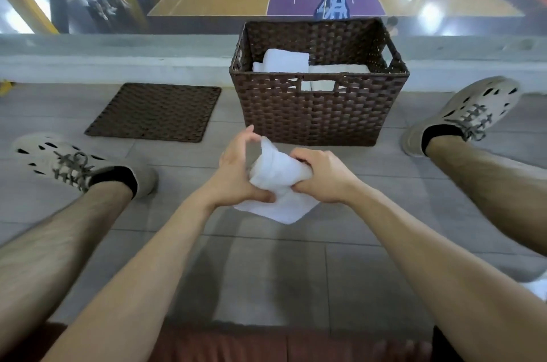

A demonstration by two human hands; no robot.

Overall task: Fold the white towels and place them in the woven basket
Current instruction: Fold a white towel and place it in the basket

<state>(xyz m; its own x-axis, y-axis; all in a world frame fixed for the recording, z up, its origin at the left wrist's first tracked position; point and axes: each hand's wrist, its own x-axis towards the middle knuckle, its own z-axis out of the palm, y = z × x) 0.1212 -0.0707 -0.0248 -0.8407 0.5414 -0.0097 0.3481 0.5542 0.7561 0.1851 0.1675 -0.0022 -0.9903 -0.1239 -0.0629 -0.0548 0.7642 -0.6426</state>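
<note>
A white towel (273,175) is bunched between both hands, just above the tiled floor and in front of the basket. My left hand (236,172) pinches its left side, thumb underneath and fingers raised near its top corner. My right hand (322,173) grips its right side with curled fingers. The towel's lower flap hangs below my hands. The dark brown woven basket (319,113) stands straight ahead and holds folded white towels (285,61) stacked inside.
A flat brown woven lid (154,111) lies on the floor left of the basket. My legs and beige shoes (80,165) spread out on both sides. A low concrete ledge (118,62) runs behind the basket, with a basketball court far below.
</note>
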